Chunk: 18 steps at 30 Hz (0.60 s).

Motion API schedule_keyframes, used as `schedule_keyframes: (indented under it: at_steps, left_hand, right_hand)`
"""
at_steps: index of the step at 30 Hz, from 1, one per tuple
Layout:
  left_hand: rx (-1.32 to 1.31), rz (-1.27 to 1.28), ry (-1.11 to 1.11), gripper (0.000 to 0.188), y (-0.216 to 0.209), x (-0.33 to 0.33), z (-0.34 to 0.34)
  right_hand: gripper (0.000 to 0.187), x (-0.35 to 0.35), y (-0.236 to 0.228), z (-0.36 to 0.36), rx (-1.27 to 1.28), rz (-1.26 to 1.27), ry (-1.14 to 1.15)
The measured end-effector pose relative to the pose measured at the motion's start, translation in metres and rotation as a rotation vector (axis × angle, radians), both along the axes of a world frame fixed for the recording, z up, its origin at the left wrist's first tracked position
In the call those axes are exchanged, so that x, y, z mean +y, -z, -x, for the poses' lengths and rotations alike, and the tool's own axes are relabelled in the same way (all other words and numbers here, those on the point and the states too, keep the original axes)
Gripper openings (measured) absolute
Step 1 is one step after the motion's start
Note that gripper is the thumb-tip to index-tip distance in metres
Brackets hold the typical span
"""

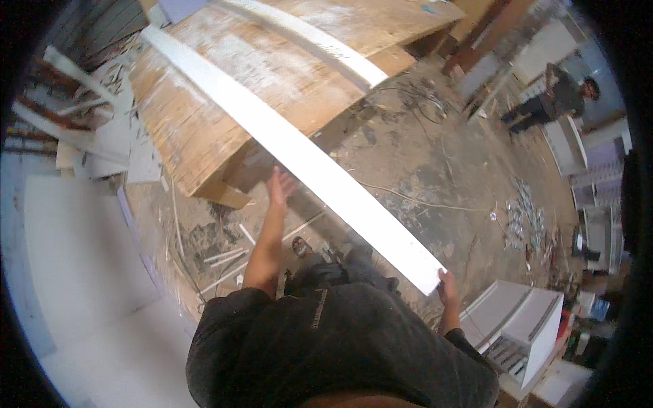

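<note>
A long white board (320,180) stretches from the far left of the wooden worktable (204,129) down to my right side. My right hand (447,287) grips its near end at the corner, with the fingers partly hidden. The board's far part lies over the tabletop, while its near part juts out above the floor. My left hand (280,185) is just left of the board's middle, fingers spread and holding nothing. Another white board (326,47) rests on the table farther back, roughly parallel to the first.
White panels (75,245) stand at my left. Thin offcut strips (228,257) and a cable (408,202) lie on the stained floor. A white cabinet (513,319) is at the near right. Another person (554,98) stands at the far right, near more white units.
</note>
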State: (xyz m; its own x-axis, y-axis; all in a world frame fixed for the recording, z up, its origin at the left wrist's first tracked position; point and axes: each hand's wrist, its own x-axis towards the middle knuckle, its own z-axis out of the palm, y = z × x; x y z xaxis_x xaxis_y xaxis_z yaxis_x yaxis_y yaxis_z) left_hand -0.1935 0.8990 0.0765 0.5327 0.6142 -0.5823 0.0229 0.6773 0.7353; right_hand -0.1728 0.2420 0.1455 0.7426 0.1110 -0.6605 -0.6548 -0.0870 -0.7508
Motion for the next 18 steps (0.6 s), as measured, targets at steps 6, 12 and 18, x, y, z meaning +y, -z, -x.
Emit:
schedule_keyframes:
  at_steps: [6,12,18]
  left_hand:
    - [-0.292,0.048,0.207,0.083,0.0,-0.025,-0.073]
    - [0.091,0.116,0.236,0.059,-0.008,-0.188,-0.058]
    - [-0.09,0.142,0.794,0.056,0.025,-0.256,-0.018]
  right_hand:
    - [0.041,-0.165,0.027,0.077,-0.265,0.173,0.647]
    - [0.08,-0.091,0.045,0.153,-0.063,-0.021,1.006]
    - [0.115,0.104,0.001,0.088,0.119,-0.812,1.172]
